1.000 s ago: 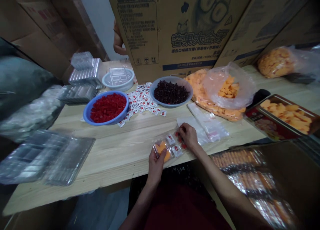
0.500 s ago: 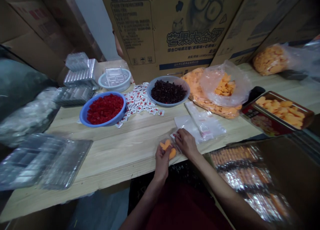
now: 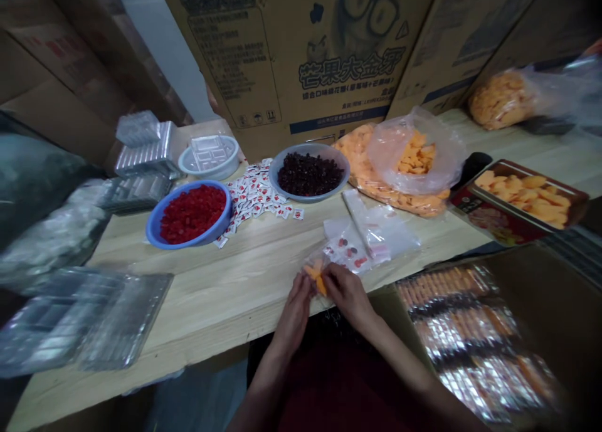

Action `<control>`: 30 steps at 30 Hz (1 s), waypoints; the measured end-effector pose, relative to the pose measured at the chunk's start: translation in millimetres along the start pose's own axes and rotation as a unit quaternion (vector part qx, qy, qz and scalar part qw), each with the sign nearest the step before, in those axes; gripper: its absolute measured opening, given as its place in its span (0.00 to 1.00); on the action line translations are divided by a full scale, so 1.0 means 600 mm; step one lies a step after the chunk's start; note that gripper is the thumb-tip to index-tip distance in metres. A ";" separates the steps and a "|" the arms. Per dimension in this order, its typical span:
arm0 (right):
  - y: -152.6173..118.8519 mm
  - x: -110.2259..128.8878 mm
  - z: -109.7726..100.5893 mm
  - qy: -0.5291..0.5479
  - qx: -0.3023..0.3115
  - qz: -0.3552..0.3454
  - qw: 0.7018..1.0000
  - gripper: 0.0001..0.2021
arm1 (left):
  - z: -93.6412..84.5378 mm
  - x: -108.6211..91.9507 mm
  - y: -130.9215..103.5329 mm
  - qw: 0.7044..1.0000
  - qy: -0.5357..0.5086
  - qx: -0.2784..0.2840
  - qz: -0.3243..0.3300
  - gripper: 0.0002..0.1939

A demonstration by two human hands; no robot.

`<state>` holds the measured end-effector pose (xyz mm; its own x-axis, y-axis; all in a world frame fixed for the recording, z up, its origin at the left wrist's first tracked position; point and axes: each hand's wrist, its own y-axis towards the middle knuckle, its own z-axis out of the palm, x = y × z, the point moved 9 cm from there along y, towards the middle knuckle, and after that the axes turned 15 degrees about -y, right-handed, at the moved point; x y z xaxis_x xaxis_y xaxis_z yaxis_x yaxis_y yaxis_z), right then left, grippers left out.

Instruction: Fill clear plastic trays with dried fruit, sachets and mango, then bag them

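Note:
Near the table's front edge, my left hand (image 3: 297,299) is closed on the left side of a small clear bag (image 3: 318,275) with orange pieces inside. My right hand (image 3: 345,289) pinches the same bag from the right. Just behind my right hand lie clear plastic bags (image 3: 397,234), with several small red and dark pieces (image 3: 352,253) showing on or in them. Small printed packets (image 3: 256,194) are heaped between a blue bowl of red pieces (image 3: 192,214) and a bowl of dark pieces (image 3: 310,172).
Large bags of orange pieces (image 3: 392,162) and a tin of orange pieces (image 3: 527,197) stand at the right. Below it, a carton (image 3: 470,338) holds rows of wrapped items. Clear trays (image 3: 126,319) lie at the left; big cardboard boxes (image 3: 286,56) stand behind.
The small packet near my right hand's fingertips no longer shows. My right hand has moved down and left onto the bag. Small red and dark pieces now show by the plastic bags. The camera view has shifted slightly.

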<state>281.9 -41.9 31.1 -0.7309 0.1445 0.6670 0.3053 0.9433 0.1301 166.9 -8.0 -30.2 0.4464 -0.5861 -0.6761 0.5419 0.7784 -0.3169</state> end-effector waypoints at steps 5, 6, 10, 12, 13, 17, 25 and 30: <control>0.004 -0.001 -0.003 0.068 0.041 0.001 0.997 0.08 | 0.001 -0.026 0.007 0.997 0.071 0.022 0.010 0.14; 0.004 0.007 0.000 0.084 0.052 -0.010 0.995 0.07 | 0.003 -0.020 0.012 0.998 0.063 0.021 0.006 0.13; -0.002 0.034 0.009 0.158 0.101 -0.028 0.982 0.06 | -0.008 -0.012 0.026 0.996 0.049 -0.039 0.068 0.13; -0.008 0.035 0.007 0.165 0.104 -0.019 0.981 0.07 | -0.025 -0.019 0.022 0.987 0.048 -0.101 0.116 0.18; -0.012 0.034 0.004 0.152 0.096 -0.021 0.984 0.06 | -0.035 -0.021 0.018 0.982 0.044 -0.133 0.127 0.20; -0.038 0.031 0.002 -0.009 0.031 -0.077 0.997 0.36 | -0.062 -0.021 0.004 0.974 0.022 -0.202 0.101 0.26; -0.085 0.057 -0.014 -0.163 -0.015 -0.111 0.980 0.39 | 0.016 -0.069 -0.042 0.986 0.112 -0.095 0.079 0.16; -0.118 0.062 -0.197 -0.027 -0.077 -0.072 0.994 0.28 | 0.115 -0.098 -0.071 0.980 0.185 -0.011 0.066 0.24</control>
<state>305.1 -138.5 133.4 -0.8045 0.0309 0.5931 0.2816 0.8991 0.3351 166.6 -22.2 69.0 0.2197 -0.3617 -0.9060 0.4805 0.8484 -0.2222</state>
